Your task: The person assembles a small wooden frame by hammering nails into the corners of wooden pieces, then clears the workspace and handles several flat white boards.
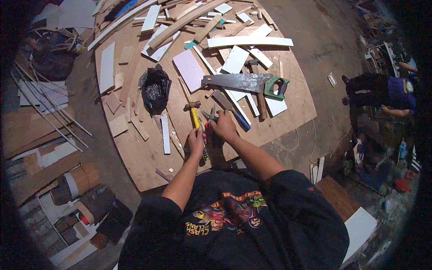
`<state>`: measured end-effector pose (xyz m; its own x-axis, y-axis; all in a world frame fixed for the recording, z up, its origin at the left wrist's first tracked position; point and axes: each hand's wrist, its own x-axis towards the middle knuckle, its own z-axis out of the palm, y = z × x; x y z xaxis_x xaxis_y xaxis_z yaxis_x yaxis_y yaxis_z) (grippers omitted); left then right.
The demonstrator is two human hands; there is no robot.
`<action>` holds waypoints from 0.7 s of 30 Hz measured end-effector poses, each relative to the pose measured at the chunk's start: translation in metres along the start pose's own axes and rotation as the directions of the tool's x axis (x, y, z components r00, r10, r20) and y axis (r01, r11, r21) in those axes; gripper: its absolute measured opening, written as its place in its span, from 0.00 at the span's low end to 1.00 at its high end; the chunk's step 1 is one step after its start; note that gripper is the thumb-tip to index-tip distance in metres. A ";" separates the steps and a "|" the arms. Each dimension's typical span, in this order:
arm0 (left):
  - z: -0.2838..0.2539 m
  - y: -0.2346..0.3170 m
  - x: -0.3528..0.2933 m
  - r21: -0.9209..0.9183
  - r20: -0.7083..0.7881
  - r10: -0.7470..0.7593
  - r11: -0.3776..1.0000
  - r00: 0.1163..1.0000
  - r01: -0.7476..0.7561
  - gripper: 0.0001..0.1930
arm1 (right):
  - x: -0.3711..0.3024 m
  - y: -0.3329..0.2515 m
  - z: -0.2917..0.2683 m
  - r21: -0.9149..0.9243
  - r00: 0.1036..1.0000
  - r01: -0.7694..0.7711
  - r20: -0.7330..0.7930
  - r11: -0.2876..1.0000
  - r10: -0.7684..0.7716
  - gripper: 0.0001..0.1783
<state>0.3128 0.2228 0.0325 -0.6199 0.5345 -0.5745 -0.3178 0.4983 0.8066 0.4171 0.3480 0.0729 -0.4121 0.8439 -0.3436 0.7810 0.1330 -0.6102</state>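
My left hand (196, 143) is closed around the yellow handle of a hammer (195, 115), whose rusty brown head points away from me. Just right of it, my right hand (224, 127) has its fingers closed on a pair of pliers (210, 114). The pliers' metal jaws face up and left, and a bit of red handle shows between my hands. Beside my right fingers lies a flat dark blade with a blue handle (242, 121). Beyond that rests a handsaw (240, 83) with a green handle, lying across white and bare wood pieces.
A wooden tabletop (288, 108) carries many offcuts, among them a long white strip (250, 42) and a pale lilac board (189, 69). A black plastic bag (155, 90) sits at left. Under the saw lies a wooden-handled hammer (260, 96). Another person (382, 94) is at far right.
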 end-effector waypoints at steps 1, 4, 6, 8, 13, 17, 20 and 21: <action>-0.001 -0.002 0.005 0.001 0.007 0.004 1.000 1.000 -0.004 0.15 | 0.005 0.007 0.007 0.000 1.000 -0.003 -0.008 1.000 0.003 0.29; -0.002 -0.001 0.014 0.153 0.070 0.106 0.981 0.992 -0.116 0.19 | 0.013 0.021 0.014 0.163 0.995 0.071 -0.085 0.984 -0.058 0.27; -0.003 0.000 0.012 0.449 0.159 0.217 0.853 0.963 -0.266 0.20 | 0.013 0.027 0.000 -0.129 0.981 -0.009 -0.193 0.992 -0.016 0.20; -0.003 -0.007 0.020 0.512 0.115 0.215 0.824 0.970 -0.243 0.22 | 0.015 0.032 -0.013 -0.240 0.971 -0.041 -0.240 0.970 -0.019 0.19; 0.010 0.013 0.017 0.551 0.055 0.042 0.832 0.998 -0.066 0.21 | 0.021 0.059 -0.013 -0.480 0.976 -0.135 -0.215 0.867 0.033 0.15; 0.012 0.041 0.007 0.712 0.056 0.024 0.700 0.998 -0.056 0.20 | 0.023 0.068 -0.008 -0.415 0.977 -0.130 -0.206 0.900 0.046 0.17; 0.011 0.034 0.013 0.771 -0.011 0.049 0.636 0.999 -0.023 0.18 | 0.025 0.062 -0.013 -0.349 0.988 -0.135 -0.117 0.927 0.100 0.19; 0.012 0.038 0.011 0.772 -0.009 0.048 0.635 0.999 -0.024 0.18 | 0.024 0.061 -0.016 -0.348 0.988 -0.138 -0.118 0.927 0.102 0.19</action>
<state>0.3025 0.2560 0.0553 -0.6407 0.5519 -0.5338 0.3665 0.8307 0.4190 0.4625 0.3850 0.0386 -0.2717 0.9086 -0.3173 0.9444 0.1883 -0.2697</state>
